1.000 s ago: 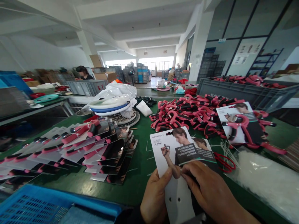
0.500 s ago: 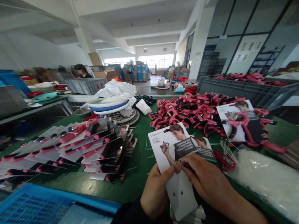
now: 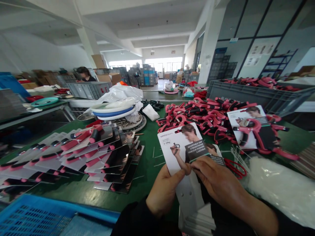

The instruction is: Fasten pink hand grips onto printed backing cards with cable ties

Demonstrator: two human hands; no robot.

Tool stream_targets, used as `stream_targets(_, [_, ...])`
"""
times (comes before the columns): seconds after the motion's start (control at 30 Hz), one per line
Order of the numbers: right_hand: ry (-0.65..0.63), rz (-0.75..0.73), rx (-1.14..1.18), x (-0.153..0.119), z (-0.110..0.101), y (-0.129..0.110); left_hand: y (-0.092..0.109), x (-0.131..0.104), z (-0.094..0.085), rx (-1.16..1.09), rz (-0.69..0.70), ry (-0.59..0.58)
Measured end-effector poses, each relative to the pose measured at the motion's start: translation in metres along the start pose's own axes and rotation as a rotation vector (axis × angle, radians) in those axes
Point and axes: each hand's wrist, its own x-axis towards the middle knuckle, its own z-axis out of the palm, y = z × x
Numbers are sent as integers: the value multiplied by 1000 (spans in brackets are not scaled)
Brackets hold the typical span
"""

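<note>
A printed backing card point(image 3: 194, 149) for an adjustable grip strengthener is tilted up before me. My left hand point(image 3: 163, 191) clasps its left edge, thumb on the front. With bent fingers, my right hand point(image 3: 219, 180) pinches the card's right side; its fingertips are partly hidden. A second printed card point(image 3: 219, 160) lies behind it on the table. Below the held card, the edges of a stack of cards point(image 3: 200, 219) show near my lap. Red-handled scissors point(image 3: 236, 167) and loose white cable ties point(image 3: 238, 155) lie right of my right hand.
Carded pink-and-black grips point(image 3: 91, 149) are stacked at left, above a blue basket point(image 3: 31, 213). Loose grips point(image 3: 194, 118) are heaped ahead, before a grey crate point(image 3: 258, 95). Another carded grip point(image 3: 257, 131) and a white-filled plastic bag point(image 3: 280, 191) sit at right. A person point(image 3: 86, 74) is far left.
The held card has risen slightly and tipped, uncovering more of the card stack beneath. Both hands keep their hold. The view has shifted a little.
</note>
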Motion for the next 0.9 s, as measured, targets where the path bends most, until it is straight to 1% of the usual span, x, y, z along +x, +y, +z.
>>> stream_targets(0.1, [24, 6, 53, 1, -2, 1, 2, 3, 2, -38, 24, 9])
stream_targets(0.23, [59, 53, 82, -1, 1, 0, 0, 4, 9, -118, -12, 49])
stream_targets(0.37, [51, 89, 110, -6, 6, 1, -1, 6, 12, -161, -4, 49])
stream_targets(0.47, [44, 116, 146, -9, 10, 2, -2, 8, 13, -191, 15, 75])
stream_targets(0.63, [121, 138, 160, -7, 11, 3, -5, 12, 12, -196, 52, 82])
stream_targets(0.8, [79, 128, 164, -6, 11, 6, -5, 16, 15, -207, 88, 150])
stream_targets(0.9, [92, 140, 166, -4, 12, 8, -4, 18, 15, -216, 101, 151])
